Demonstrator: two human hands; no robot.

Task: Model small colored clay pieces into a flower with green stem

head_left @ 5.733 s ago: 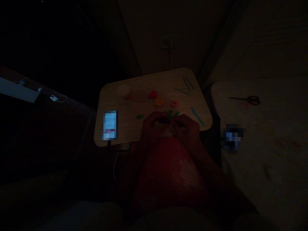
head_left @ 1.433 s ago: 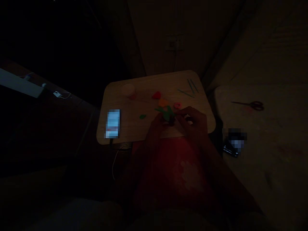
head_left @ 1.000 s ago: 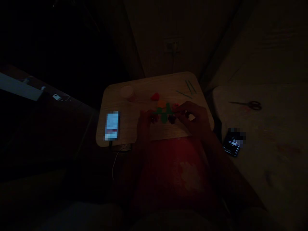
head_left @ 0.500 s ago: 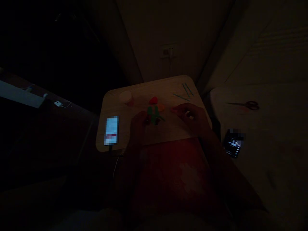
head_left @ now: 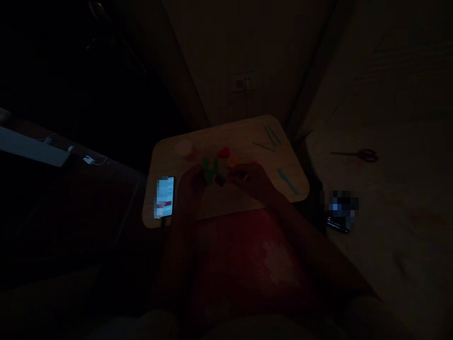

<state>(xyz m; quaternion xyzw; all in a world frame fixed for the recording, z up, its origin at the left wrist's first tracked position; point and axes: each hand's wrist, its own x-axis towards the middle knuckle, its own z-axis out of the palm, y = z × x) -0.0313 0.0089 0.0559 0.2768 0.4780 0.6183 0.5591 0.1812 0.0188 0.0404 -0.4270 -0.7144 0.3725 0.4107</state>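
The light is very dim. My left hand (head_left: 191, 184) is closed on the left side of a green clay-like shape (head_left: 209, 171) with several arms, held low over the small table (head_left: 226, 205). A dark bit shows at the shape's lower right. My right hand (head_left: 255, 182) is just right of it, fingertips pinched together; what they hold, if anything, cannot be made out. Beyond the hands lie a red lump (head_left: 223, 152), an orange piece (head_left: 233, 162) and a pinkish-red piece (head_left: 254, 162), partly hidden behind my right hand.
A light-lidded tub (head_left: 184, 149) and a lit phone (head_left: 164, 197) stand on the left. Thin blue-green sticks (head_left: 272, 136) lie at the back right, a blue-green plastic knife (head_left: 288, 181) nearer. On the pale surface to the right are scissors (head_left: 366, 155) and another phone (head_left: 339, 224).
My right hand has left the pinkish-red piece and moved left toward the green shape, uncovering the plastic knife. My left hand and the green shape have shifted slightly left; the view has shifted a little.
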